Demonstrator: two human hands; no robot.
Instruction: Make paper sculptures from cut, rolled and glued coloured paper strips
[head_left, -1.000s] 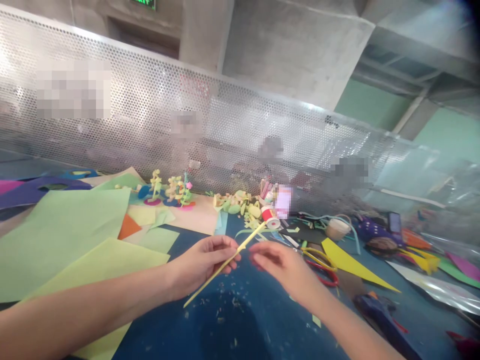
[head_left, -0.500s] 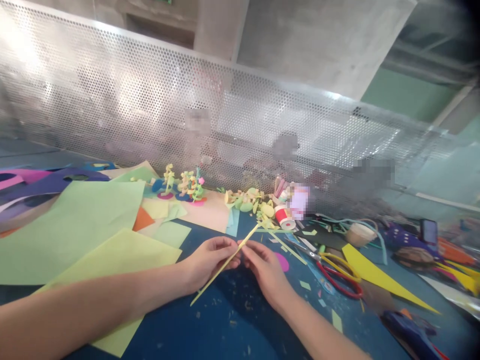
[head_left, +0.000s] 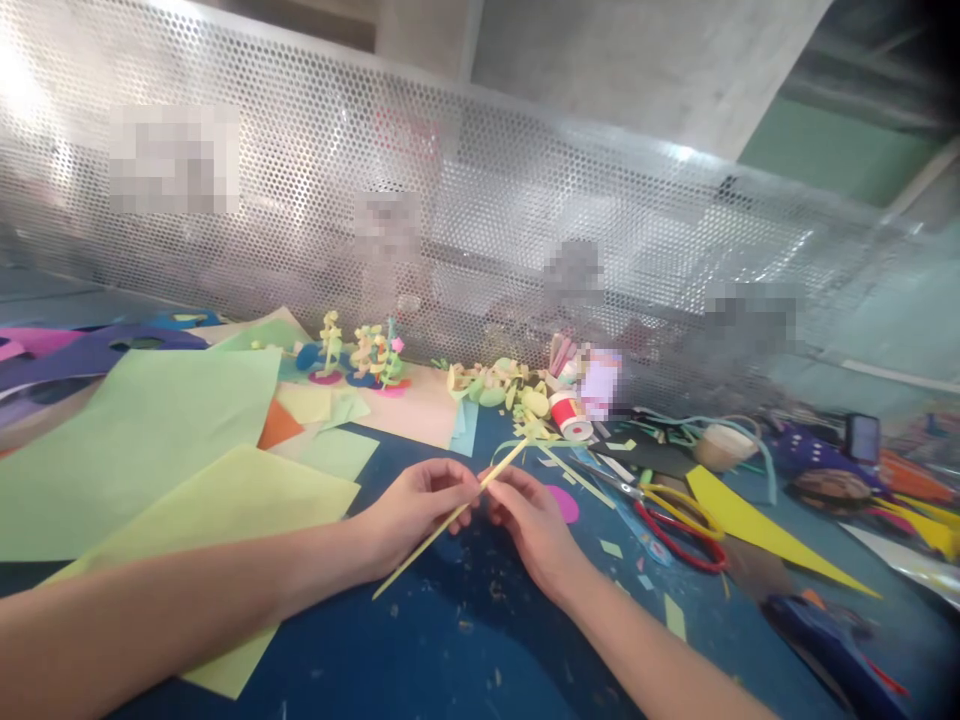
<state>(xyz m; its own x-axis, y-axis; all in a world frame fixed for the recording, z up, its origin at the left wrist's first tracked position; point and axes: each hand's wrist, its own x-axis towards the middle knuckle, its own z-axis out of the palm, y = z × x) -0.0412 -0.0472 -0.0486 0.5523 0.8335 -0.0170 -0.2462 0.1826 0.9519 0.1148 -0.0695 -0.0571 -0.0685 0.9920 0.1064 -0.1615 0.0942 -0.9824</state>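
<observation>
A thin pale-yellow stick (head_left: 431, 543) slants up to the right across my fingers, its lower end free over the blue table. My left hand (head_left: 431, 500) pinches it near the middle between thumb and fingertips. My right hand (head_left: 529, 525) is closed at the same spot, its thumb and forefinger meeting the stick beside the left thumb. Behind the fingers a narrow pale-green paper strip (head_left: 504, 446) curves near the stick's upper end; whether the right fingers hold it too is hidden. A magenta paper disc (head_left: 562, 504) lies just beyond my right hand.
Green paper sheets (head_left: 180, 450) cover the left side. Small paper plants (head_left: 367, 360) stand at the back, near a red-and-white roll (head_left: 571, 416). Scissors (head_left: 675, 520), yellow card (head_left: 765, 540) and a dark blue tool (head_left: 832, 650) lie right. A perforated metal screen (head_left: 300, 200) rises behind.
The view has tilted slightly, so the table things sit a little higher. Both hands stay together on the stick. A curved pale-green strip now shows behind the fingers.
</observation>
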